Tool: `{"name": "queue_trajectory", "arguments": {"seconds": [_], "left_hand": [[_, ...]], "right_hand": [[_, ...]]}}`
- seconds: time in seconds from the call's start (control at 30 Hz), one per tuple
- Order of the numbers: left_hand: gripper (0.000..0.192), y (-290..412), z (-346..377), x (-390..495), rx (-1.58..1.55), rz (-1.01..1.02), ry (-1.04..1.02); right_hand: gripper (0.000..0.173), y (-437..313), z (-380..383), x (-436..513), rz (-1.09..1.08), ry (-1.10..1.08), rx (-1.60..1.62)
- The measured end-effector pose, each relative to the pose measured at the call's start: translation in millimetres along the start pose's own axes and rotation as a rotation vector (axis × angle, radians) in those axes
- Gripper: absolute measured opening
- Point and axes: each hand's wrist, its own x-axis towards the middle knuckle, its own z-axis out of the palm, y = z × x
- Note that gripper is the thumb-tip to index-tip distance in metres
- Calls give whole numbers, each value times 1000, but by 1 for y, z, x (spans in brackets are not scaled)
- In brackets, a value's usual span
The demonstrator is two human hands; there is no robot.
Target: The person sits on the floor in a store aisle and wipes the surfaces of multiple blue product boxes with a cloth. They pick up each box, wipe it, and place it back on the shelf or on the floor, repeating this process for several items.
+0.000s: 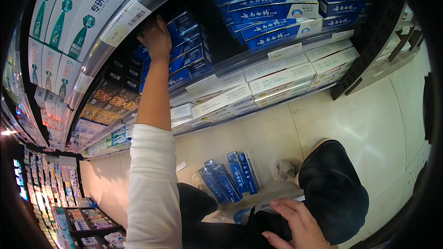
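Observation:
My left hand (pixel 157 39) reaches deep into a dark shelf bay, beside a stack of blue toothpaste boxes (pixel 188 57). Its fingertips are partly lost in shadow, so I cannot tell whether they grip anything. My right hand (pixel 296 224) is low in front of my body, fingers apart and holding nothing. On the floor between my legs lie two small groups of blue toothpaste boxes, one on the left (pixel 220 183) and one on the right (pixel 242 173). More blue boxes (pixel 273 14) are stacked on the same shelf, farther right.
Below, white boxes (pixel 282 79) line the bottom shelf. Tall white-and-green boxes (pixel 74 10) stand on the shelf above, behind a metal rail with price tags (pixel 124 20). A grey cloth (pixel 286 169) lies by my right foot. Black-and-gold boxes (pixel 114 90) sit left of my arm.

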Motion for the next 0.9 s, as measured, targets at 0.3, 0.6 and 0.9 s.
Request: {"name": "queue_trajectory", "arguments": {"seconds": [0.3, 0.6, 0.9], "left_hand": [[40, 17, -124, -102, -643, 327, 18], [47, 26, -118, -457, -630, 999, -921], [29, 66, -93, -565, -438, 799, -906]], "right_hand": [[58, 3, 2, -4, -7, 17, -33], [62, 5, 13, -10, 5, 0, -119], [60, 3, 25, -9, 19, 93, -272]]}}
